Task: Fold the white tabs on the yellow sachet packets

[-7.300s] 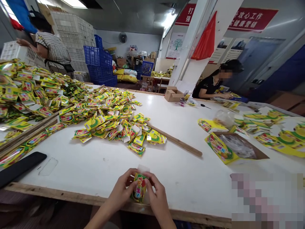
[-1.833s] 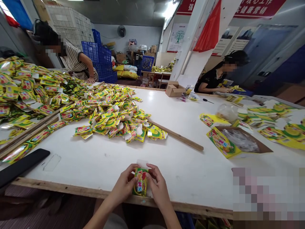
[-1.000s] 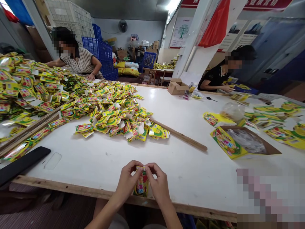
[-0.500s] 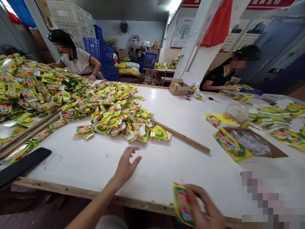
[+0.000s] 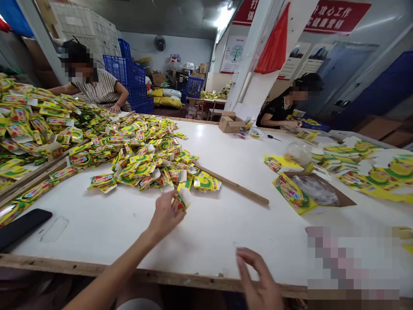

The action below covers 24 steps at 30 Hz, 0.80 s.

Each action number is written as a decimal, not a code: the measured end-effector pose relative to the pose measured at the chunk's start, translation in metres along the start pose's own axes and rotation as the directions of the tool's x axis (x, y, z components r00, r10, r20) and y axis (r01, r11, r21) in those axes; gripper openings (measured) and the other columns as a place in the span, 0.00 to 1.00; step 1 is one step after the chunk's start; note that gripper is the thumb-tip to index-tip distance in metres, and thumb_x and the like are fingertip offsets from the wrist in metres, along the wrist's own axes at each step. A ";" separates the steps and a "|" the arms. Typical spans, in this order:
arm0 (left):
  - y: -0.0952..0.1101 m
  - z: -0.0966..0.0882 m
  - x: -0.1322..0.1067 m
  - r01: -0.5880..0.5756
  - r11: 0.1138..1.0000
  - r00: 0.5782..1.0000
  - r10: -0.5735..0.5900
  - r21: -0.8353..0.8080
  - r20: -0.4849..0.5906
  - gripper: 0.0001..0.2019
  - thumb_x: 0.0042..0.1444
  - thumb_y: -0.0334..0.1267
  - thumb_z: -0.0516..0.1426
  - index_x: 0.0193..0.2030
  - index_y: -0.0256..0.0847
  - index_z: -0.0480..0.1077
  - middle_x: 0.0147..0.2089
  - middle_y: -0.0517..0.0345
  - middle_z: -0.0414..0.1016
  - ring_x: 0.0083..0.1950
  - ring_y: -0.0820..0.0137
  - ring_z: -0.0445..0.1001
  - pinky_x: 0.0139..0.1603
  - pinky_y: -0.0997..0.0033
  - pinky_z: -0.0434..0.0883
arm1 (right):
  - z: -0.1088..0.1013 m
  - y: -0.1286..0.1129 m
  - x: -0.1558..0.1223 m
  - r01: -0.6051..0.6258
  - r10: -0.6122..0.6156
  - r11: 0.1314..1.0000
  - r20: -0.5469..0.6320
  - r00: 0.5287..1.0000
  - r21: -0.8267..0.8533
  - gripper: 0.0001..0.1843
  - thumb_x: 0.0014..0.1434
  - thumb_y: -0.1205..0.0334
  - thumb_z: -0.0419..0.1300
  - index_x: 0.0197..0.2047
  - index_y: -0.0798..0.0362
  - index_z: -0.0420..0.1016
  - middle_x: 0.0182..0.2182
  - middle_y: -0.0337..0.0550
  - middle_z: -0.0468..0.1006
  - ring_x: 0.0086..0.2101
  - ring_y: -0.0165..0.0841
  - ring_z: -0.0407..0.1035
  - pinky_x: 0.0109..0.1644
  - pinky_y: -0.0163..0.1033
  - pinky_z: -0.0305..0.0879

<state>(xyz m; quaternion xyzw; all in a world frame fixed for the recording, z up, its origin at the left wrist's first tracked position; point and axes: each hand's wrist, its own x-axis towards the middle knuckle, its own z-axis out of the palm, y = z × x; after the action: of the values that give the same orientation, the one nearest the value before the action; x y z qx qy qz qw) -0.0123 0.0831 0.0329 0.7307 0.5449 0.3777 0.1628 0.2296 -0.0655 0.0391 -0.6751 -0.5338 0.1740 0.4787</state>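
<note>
My left hand (image 5: 166,215) is closed around a small yellow carton (image 5: 180,204) with a red and green print and a white open flap. It is just in front of a heap of similar small cartons (image 5: 142,157), many with open flaps. My right hand (image 5: 260,277) is over the table's front edge, thumb and fingers apart, with nothing between them. Bare white tabletop (image 5: 206,241) lies between the two hands.
A wooden stick (image 5: 235,185) lies right of the heap. Farther right stands an open yellow display box (image 5: 295,193) holding clear plastic. A black phone (image 5: 26,228) lies front left. Two people (image 5: 103,88) work across the table. A brown cardboard box (image 5: 230,122) stands at the back.
My left hand has moved to the heap's front and closed on a small carton. My right hand has let go of the carton it held. The view has turned slightly right.
</note>
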 end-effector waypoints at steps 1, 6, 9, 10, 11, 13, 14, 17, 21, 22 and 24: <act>0.007 0.000 -0.018 0.033 0.994 0.999 -0.031 -0.100 0.026 0.27 0.46 0.35 0.63 0.54 0.41 0.60 0.51 0.48 0.71 0.53 0.56 0.69 0.55 0.56 0.65 | 0.021 -0.005 0.000 0.017 -0.022 0.996 0.054 0.998 0.085 0.13 0.58 0.50 0.59 0.40 0.50 0.75 0.42 0.48 0.78 0.42 0.41 0.73 0.47 0.40 0.70; 0.026 0.007 -0.082 0.304 0.838 0.952 -0.242 -0.453 0.190 0.20 0.50 0.36 0.62 0.47 0.44 0.59 0.40 0.58 0.71 0.40 0.65 0.74 0.42 0.66 0.71 | 0.094 -0.022 -0.005 -0.090 -0.040 0.902 0.290 0.956 0.421 0.12 0.60 0.57 0.60 0.46 0.50 0.69 0.42 0.46 0.78 0.39 0.37 0.75 0.44 0.38 0.72; 0.022 0.008 -0.093 0.364 0.740 0.930 -0.250 -0.565 0.271 0.13 0.57 0.37 0.57 0.47 0.44 0.60 0.36 0.59 0.73 0.38 0.66 0.74 0.39 0.68 0.71 | 0.105 -0.021 -0.005 -0.152 -0.024 0.855 0.330 0.944 0.495 0.12 0.61 0.58 0.59 0.47 0.49 0.66 0.41 0.44 0.78 0.38 0.36 0.75 0.42 0.37 0.71; 0.019 0.007 -0.093 0.363 0.715 0.929 -0.231 -0.598 0.288 0.12 0.58 0.38 0.56 0.47 0.44 0.60 0.36 0.59 0.73 0.38 0.66 0.75 0.40 0.68 0.71 | 0.105 -0.019 -0.004 -0.156 -0.023 0.853 0.334 0.942 0.498 0.12 0.61 0.58 0.59 0.47 0.49 0.66 0.41 0.44 0.78 0.38 0.35 0.75 0.43 0.37 0.71; 0.015 0.005 -0.092 0.357 0.695 0.931 -0.208 -0.624 0.301 0.11 0.59 0.39 0.56 0.48 0.44 0.61 0.38 0.58 0.74 0.39 0.66 0.75 0.40 0.68 0.71 | 0.105 -0.017 -0.003 -0.154 -0.027 0.859 0.344 0.939 0.488 0.11 0.61 0.58 0.58 0.47 0.49 0.67 0.40 0.44 0.78 0.38 0.35 0.74 0.43 0.36 0.70; 0.008 0.000 -0.090 0.339 0.678 0.935 -0.164 -0.653 0.315 0.11 0.59 0.39 0.57 0.47 0.44 0.64 0.40 0.57 0.74 0.40 0.66 0.75 0.42 0.68 0.71 | 0.102 -0.014 0.000 -0.139 -0.048 0.884 0.382 0.923 0.446 0.09 0.62 0.58 0.57 0.45 0.50 0.70 0.39 0.43 0.78 0.38 0.35 0.73 0.43 0.36 0.68; 0.005 -0.003 -0.088 0.335 0.675 0.934 -0.149 -0.657 0.324 0.10 0.58 0.39 0.58 0.47 0.43 0.66 0.41 0.57 0.74 0.40 0.66 0.74 0.42 0.69 0.71 | 0.102 -0.014 0.002 -0.124 -0.060 0.897 0.396 0.916 0.424 0.08 0.62 0.57 0.56 0.43 0.51 0.71 0.38 0.43 0.78 0.37 0.35 0.73 0.43 0.35 0.68; -0.001 -0.009 -0.081 0.320 0.680 0.936 -0.118 -0.659 0.332 0.06 0.59 0.38 0.58 0.42 0.42 0.69 0.40 0.57 0.74 0.42 0.66 0.74 0.45 0.68 0.70 | 0.105 -0.017 0.008 -0.048 -0.118 0.917 0.386 0.915 0.395 0.09 0.63 0.57 0.55 0.36 0.52 0.74 0.35 0.43 0.76 0.37 0.35 0.71 0.42 0.35 0.66; -0.002 -0.010 -0.076 0.281 0.612 0.954 -0.096 -0.739 0.283 0.04 0.57 0.36 0.59 0.39 0.42 0.69 0.39 0.57 0.74 0.43 0.66 0.73 0.47 0.68 0.70 | 0.115 -0.021 0.010 -0.028 -0.125 0.905 0.328 0.936 0.424 0.07 0.62 0.58 0.57 0.37 0.52 0.73 0.33 0.41 0.75 0.35 0.34 0.71 0.40 0.35 0.66; -0.002 -0.009 -0.076 0.282 0.574 0.956 -0.104 -0.769 0.273 0.07 0.57 0.36 0.60 0.41 0.43 0.68 0.39 0.58 0.74 0.43 0.67 0.74 0.46 0.68 0.70 | 0.117 -0.021 0.009 -0.047 -0.100 0.898 0.307 0.946 0.438 0.07 0.61 0.58 0.57 0.40 0.51 0.72 0.33 0.40 0.76 0.34 0.34 0.71 0.40 0.35 0.67; -0.003 -0.008 -0.076 0.293 0.528 0.955 -0.115 -0.797 0.275 0.12 0.57 0.36 0.60 0.47 0.44 0.67 0.41 0.56 0.75 0.43 0.66 0.75 0.46 0.67 0.71 | 0.118 -0.021 0.007 -0.069 -0.072 0.889 0.287 0.955 0.453 0.10 0.61 0.58 0.57 0.46 0.51 0.70 0.35 0.41 0.77 0.35 0.34 0.72 0.41 0.35 0.68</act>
<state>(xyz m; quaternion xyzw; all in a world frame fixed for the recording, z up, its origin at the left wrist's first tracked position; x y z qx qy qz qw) -0.0292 0.0126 0.0078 0.5299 0.3658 0.4970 0.5818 0.1327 -0.0053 0.0018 -0.5087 -0.5437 0.3938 0.5390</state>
